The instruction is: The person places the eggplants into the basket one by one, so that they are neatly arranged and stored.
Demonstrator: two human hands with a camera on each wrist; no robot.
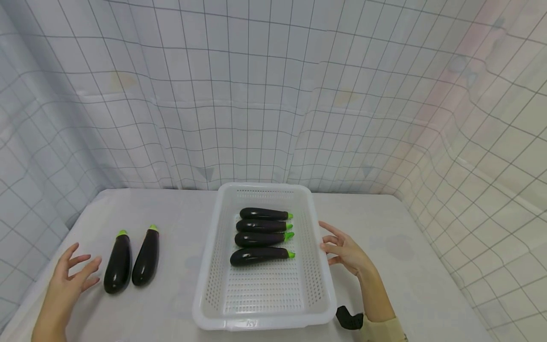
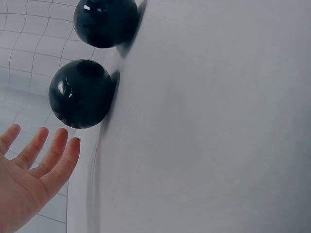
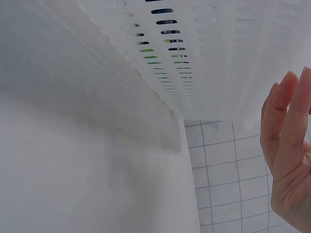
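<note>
My left hand [image 1: 68, 280], fingers spread and slightly bent, is beside the nearer of two dark eggplants on the table's left side. That left eggplant [image 1: 117, 264] and the right eggplant [image 1: 146, 257] lie with green stem ends pointing away. In the left wrist view the rounded end of an eggplant [image 2: 80, 94] is just beyond my fingertips. My right hand [image 1: 348, 251] has its loosely bent fingers right at the right rim of a white perforated basket [image 1: 322, 280]. Inside, several eggplants lie side by side, the nearest eggplant [image 1: 258, 256] with its stem to the right.
A white cloth covers the table [image 1: 179, 294]. Grid-patterned curtains [image 1: 260, 95] enclose its back and both sides. A small black object [image 1: 349, 318] lies near my right forearm, by the basket's front right corner.
</note>
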